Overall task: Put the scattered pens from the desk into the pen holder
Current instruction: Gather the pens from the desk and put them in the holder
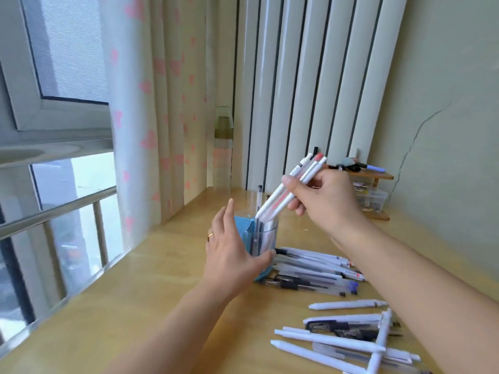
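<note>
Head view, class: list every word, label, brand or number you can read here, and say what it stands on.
No text can be read.
Held pens: a dark printed strip on one barrel, too blurred.
Pens on the desk: small marks near some ends, too small.
Pen holder: no print visible.

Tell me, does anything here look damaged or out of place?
Yes. A thin crack runs down the wall on the right, above the small shelf. Many pens lie loose on the desk, some crossing each other, beside the holder. Nothing looks spilled.
</note>
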